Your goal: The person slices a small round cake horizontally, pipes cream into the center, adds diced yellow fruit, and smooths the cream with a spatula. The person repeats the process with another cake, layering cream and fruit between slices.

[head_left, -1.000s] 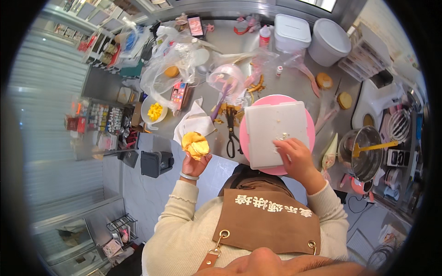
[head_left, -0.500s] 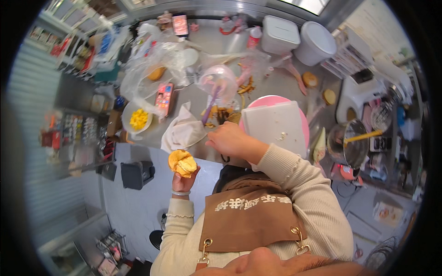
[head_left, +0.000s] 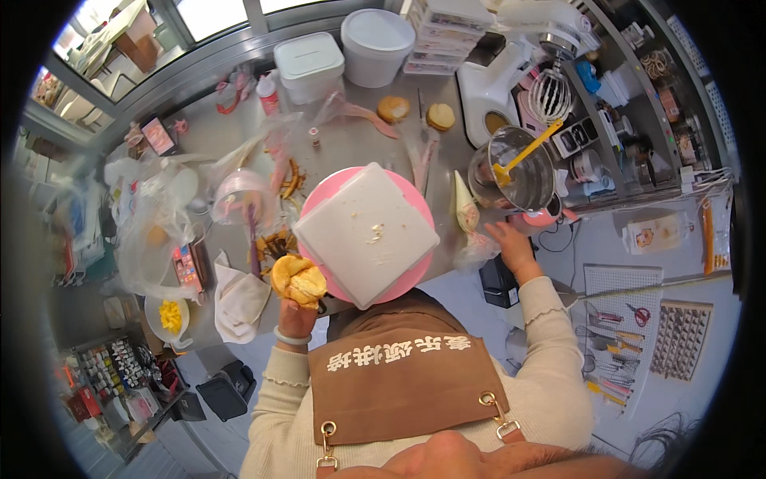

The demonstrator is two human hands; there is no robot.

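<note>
My left hand (head_left: 296, 321) is closed around a small round golden cake (head_left: 298, 281), its uneven, pale-yellow top facing up, at the near left edge of the pink turntable (head_left: 420, 214). A square white board (head_left: 351, 255) with a few crumbs lies on the turntable. Off to the right, my right hand (head_left: 515, 249) is empty with its fingers apart. It is beside the twisted clear tail of a piping bag (head_left: 464, 203) filled with something pale; whether they touch I cannot tell. Beyond that hand stands a metal mixing bowl (head_left: 483, 174) with a yellow spatula (head_left: 531, 150) in it.
Two small round cakes (head_left: 440, 117) sit at the back near white tubs (head_left: 377, 49) and a stand mixer (head_left: 488, 88). On the left are a white cloth (head_left: 239, 299), a bowl of yellow fruit pieces (head_left: 170, 316), a phone (head_left: 187, 267), a pink-tinted plastic cup (head_left: 239, 197) and crumpled plastic bags.
My view has swung to the right. My right hand has left the dark scraps beside the cloth and reached right to the piping bag. The left hand still holds the cake, now closer to the turntable.
</note>
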